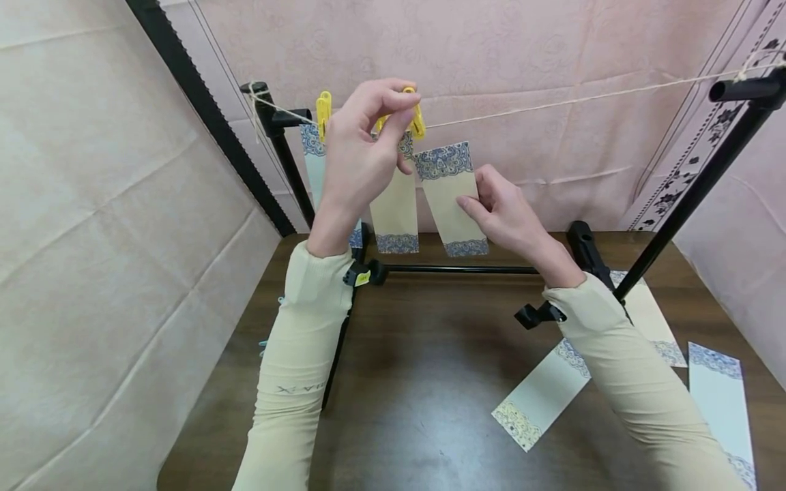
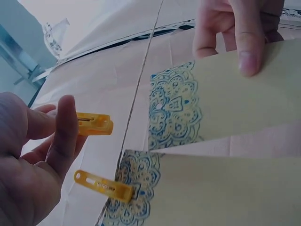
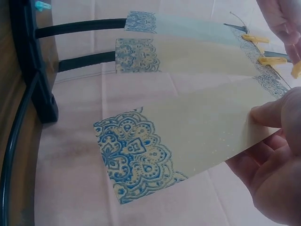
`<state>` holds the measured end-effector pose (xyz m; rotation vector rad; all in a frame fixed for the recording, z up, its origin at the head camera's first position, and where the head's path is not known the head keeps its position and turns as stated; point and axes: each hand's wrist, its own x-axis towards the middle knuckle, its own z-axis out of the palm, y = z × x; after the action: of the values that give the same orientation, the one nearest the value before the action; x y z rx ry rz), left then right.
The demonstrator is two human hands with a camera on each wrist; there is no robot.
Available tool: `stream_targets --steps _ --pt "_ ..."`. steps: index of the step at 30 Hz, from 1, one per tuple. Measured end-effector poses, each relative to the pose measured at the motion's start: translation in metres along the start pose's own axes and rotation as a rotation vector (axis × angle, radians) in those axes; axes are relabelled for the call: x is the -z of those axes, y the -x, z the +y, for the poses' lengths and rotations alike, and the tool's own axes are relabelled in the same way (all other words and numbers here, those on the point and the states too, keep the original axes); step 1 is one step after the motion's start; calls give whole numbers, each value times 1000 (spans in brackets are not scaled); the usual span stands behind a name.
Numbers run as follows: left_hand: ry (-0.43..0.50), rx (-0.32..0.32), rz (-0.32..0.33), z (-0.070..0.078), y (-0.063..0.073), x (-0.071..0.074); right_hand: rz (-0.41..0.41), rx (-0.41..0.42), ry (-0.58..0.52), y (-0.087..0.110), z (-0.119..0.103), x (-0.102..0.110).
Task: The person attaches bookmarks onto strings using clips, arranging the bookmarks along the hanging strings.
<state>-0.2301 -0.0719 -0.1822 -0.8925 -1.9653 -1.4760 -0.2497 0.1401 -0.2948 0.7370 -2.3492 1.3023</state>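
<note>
Cream sleeves [image 1: 284, 423] lead to a left grip [image 1: 364, 151] pinching a yellow clip [image 2: 96, 124] and a right grip [image 1: 506, 215] pinching a tilted card [image 1: 450, 204], best squared to the string [image 1: 583, 101] before clipping.

brown table [image 1: 417, 409]: three patterned cards [image 1: 542, 395] toward right, black frame [image 1: 460, 269] standing.

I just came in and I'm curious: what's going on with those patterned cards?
A person's right hand holds up a cream card with blue-patterned ends, unclipped. The left hand pinches a loose yellow clip near the string. A pale blue card and another cream card hang there from yellow clips, and more cards lie on the table.
</note>
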Motion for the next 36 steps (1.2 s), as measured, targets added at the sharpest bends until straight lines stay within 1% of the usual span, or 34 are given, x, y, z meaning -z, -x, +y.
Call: stream_targets --steps 3,6,8,10,12,17,20,23,29,36 --pt "-30 -54 7 1 -4 -4 21 2 7 -1 -1 -1" --pt "-78 -114 38 1 -6 -7 40 -6 7 -3 -1 -1" --pt "-91 -116 62 1 -8 -9 49 -5 4 -4 -1 -2" --pt "-85 -99 78 2 -8 -11 58 -2 -7 -6 -2 -2" --pt "-60 -58 83 4 -9 -13 65 3 -19 -7 -2 -3" --pt "-44 26 77 9 -12 -17 79 7 -33 -10 -3 -3" --pt "-37 48 76 9 -14 -20 86 5 -26 -11 -5 -4" --pt "-53 58 77 7 -16 -22 82 -4 -26 -13 -6 -5" --pt "-111 50 70 -3 -18 -24 71 -19 -54 -14 -9 -7" --pt "-155 49 59 -11 -17 -23 88 -13 -77 -15 -10 -8"
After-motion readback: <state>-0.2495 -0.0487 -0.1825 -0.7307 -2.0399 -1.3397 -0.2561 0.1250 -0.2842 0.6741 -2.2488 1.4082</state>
